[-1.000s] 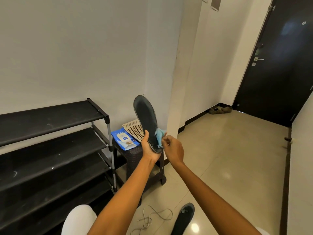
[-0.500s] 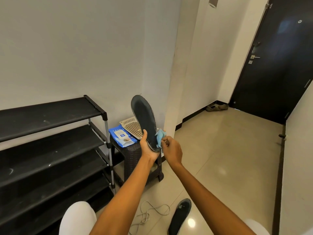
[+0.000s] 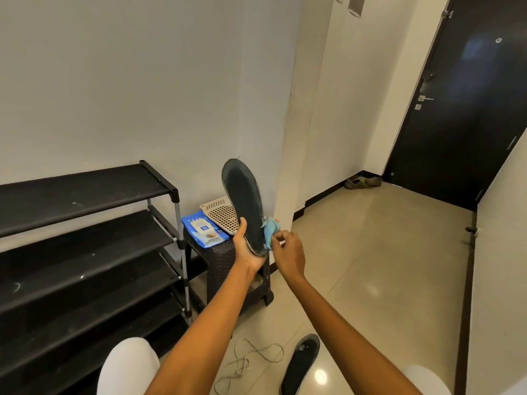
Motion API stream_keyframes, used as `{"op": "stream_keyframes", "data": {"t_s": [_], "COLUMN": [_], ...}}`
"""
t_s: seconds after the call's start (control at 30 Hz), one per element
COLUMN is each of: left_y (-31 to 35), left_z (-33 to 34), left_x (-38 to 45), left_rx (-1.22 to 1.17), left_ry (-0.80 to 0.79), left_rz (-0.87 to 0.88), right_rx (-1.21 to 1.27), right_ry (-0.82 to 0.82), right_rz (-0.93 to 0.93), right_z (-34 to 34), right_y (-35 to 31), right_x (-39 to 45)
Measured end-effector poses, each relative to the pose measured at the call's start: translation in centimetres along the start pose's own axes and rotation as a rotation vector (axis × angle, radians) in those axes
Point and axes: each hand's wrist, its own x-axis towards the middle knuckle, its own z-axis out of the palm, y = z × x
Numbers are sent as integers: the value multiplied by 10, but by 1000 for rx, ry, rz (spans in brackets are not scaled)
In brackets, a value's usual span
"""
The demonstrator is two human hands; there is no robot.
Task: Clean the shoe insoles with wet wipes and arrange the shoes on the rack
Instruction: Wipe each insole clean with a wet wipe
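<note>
Dark insole [image 3: 244,206] held up near upright, toe end high, tilted slightly left, heel end seated in left hand [image 3: 247,252]: palm under the heel, thumb up along the left edge, fingers wrapped behind and mostly hidden. Blue wet wipe [image 3: 270,230] bunched against the insole's right edge just above the heel, pinched in right hand [image 3: 288,252] fingertips, hand just right of the insole, knuckles toward camera. Both hands close together, nearly touching below the heel. Behind the insole: small dark stool [image 3: 228,269] carrying a blue wipes pack [image 3: 204,228] and a cream perforated tray [image 3: 222,213], pack left of tray. Black shoe rack [image 3: 85,238] left of the stool, against the wall. On the floor, lower frame: second dark insole [image 3: 301,363] lying flat, loose pale shoelace [image 3: 245,363] just left of it. Pair of shoes [image 3: 363,182] far back by the dark door [image 3: 470,109]. White-clad knees at bottom corners.
</note>
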Motion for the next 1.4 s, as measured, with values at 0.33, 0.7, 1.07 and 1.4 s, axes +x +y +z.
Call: {"op": "stream_keyframes", "data": {"t_s": [0.33, 0.7, 1.07, 1.4], "left_y": [-22, -93, -241, -423], "left_z": [-1, -1, -114, -306], "left_x": [3, 50, 81, 109], "left_rx": [49, 268, 1202, 1621], "left_ry": [-46, 143, 211, 178], "left_rz": [-151, -270, -298, -663], "right_rx": [259, 183, 39, -29], "right_ry": [29, -139, 37, -82], "right_rz": [-57, 95, 576, 1143], "right_z": [-14, -43, -21, 52], "right_y": [18, 106, 302, 525], "right_x": [-8, 32, -61, -179]}}
